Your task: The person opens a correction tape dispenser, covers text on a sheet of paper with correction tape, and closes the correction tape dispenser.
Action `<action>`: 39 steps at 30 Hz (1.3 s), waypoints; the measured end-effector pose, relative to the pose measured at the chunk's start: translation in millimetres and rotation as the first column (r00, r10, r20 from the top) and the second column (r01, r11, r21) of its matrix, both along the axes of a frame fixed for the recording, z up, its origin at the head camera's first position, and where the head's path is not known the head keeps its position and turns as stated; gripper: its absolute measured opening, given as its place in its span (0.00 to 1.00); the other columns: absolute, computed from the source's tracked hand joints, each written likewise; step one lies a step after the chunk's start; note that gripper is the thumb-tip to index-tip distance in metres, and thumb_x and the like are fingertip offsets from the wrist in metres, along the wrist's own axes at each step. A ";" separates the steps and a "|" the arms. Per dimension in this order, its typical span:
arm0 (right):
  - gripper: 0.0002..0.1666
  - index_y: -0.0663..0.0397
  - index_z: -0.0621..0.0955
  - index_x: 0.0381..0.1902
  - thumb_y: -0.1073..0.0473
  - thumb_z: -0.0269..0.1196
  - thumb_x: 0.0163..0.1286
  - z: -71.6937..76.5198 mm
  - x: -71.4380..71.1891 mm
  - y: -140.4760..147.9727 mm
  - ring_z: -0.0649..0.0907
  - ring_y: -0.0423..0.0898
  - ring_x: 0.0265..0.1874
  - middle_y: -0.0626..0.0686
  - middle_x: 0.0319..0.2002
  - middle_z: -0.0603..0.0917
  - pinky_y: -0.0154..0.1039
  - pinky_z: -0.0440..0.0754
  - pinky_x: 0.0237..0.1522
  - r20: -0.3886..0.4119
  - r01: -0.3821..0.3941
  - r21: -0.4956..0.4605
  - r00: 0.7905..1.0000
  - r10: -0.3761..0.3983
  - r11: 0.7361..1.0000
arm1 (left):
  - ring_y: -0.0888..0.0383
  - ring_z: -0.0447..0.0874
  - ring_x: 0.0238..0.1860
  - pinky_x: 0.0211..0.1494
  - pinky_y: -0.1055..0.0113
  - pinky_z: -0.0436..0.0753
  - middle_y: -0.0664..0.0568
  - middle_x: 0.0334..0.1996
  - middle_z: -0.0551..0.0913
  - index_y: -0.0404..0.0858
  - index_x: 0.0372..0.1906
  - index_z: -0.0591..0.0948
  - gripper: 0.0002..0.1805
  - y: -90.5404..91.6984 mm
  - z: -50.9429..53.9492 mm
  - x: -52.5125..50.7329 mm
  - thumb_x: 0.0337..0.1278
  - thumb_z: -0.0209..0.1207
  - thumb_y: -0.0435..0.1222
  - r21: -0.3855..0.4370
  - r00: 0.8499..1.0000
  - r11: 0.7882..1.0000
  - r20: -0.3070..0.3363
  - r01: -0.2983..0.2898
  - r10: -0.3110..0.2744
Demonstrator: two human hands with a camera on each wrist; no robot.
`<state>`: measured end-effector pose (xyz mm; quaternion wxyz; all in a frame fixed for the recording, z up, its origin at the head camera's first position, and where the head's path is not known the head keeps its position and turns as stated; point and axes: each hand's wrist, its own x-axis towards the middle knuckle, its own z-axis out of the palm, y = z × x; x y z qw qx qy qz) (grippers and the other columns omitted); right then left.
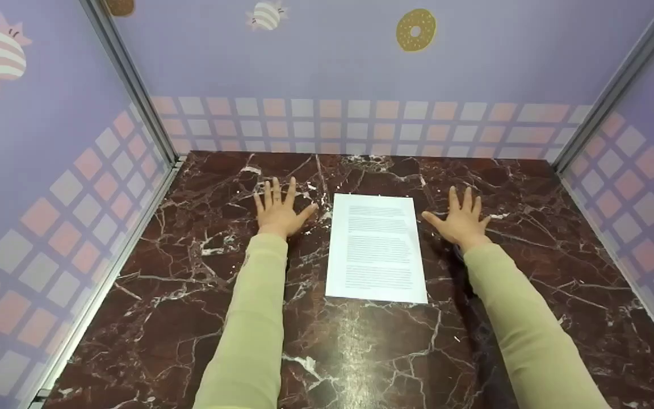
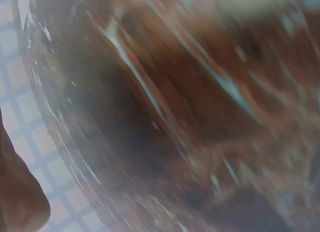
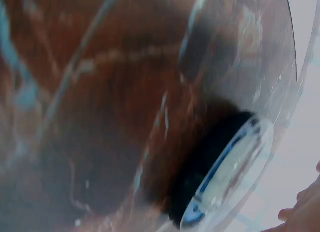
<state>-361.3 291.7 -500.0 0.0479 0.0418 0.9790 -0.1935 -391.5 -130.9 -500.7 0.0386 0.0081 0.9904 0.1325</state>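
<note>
A white sheet of paper (image 1: 377, 248) with several blocks of printed text lies on the dark red marbled table (image 1: 202, 318), between the two hands. To its left is the left hand (image 1: 281, 213), back upward, fingers straight and spread, holding nothing. The right hand (image 1: 463, 224) is spread the same way on the paper's right side, its thumb pointing toward the sheet without reaching it. Whether either palm touches the table is hard to tell. Only part of the left hand (image 2: 22, 197) shows in the left wrist view, and a bit of the right hand (image 3: 305, 212) in its own.
Lilac walls (image 1: 349, 62) with pink and white squares enclose the table at the back and both sides. Grey metal posts (image 1: 134, 85) stand in the corners. A blurred dark-sided disc with a pale blue-white face (image 3: 230, 177) appears in the right wrist view; its kind is unclear.
</note>
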 end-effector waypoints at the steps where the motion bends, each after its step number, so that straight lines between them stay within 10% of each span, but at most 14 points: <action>1: 0.67 0.49 0.32 0.84 0.17 0.46 0.68 -1.0 -0.3 -1.6 0.28 0.73 0.79 0.68 0.81 0.24 0.86 0.35 0.70 0.001 -0.007 -0.001 1.000 0.007 1.000 | 0.43 0.18 0.84 0.84 0.38 0.25 0.43 0.83 0.21 0.57 0.84 0.30 0.52 3.5 0.7 0.0 0.68 0.37 0.73 0.014 1.000 1.000 0.006 0.006 -0.006; 9: 0.62 0.53 0.41 0.85 0.24 0.52 0.72 -7.2 5.0 -27.9 0.38 0.70 0.82 0.65 0.84 0.34 0.77 0.40 0.77 -0.001 -0.104 0.006 0.995 0.104 0.995 | 0.43 0.21 0.85 0.86 0.41 0.31 0.42 0.84 0.25 0.52 0.84 0.32 0.54 40.3 11.2 20.0 0.68 0.43 0.71 0.158 0.980 0.975 0.097 0.159 -0.176; 25: 0.55 0.62 0.55 0.82 0.42 0.67 0.70 -16.5 36.8 -58.2 0.51 0.70 0.81 0.69 0.82 0.49 0.66 0.52 0.81 0.066 -0.355 -0.069 0.931 0.360 0.932 | 0.45 0.36 0.86 0.88 0.51 0.43 0.41 0.85 0.39 0.39 0.84 0.49 0.56 75.8 -1.2 54.1 0.63 0.63 0.61 0.191 0.827 0.861 0.244 0.471 -0.506; 39: 0.52 0.60 0.59 0.81 0.43 0.67 0.70 -13.8 45.9 -57.9 0.46 0.71 0.81 0.66 0.83 0.48 0.74 0.49 0.79 0.124 -0.362 -0.065 0.921 0.368 0.930 | 0.48 0.36 0.86 0.88 0.52 0.38 0.44 0.85 0.42 0.40 0.83 0.55 0.56 74.1 -8.2 60.9 0.56 0.73 0.49 0.267 0.839 0.858 0.220 0.438 -0.497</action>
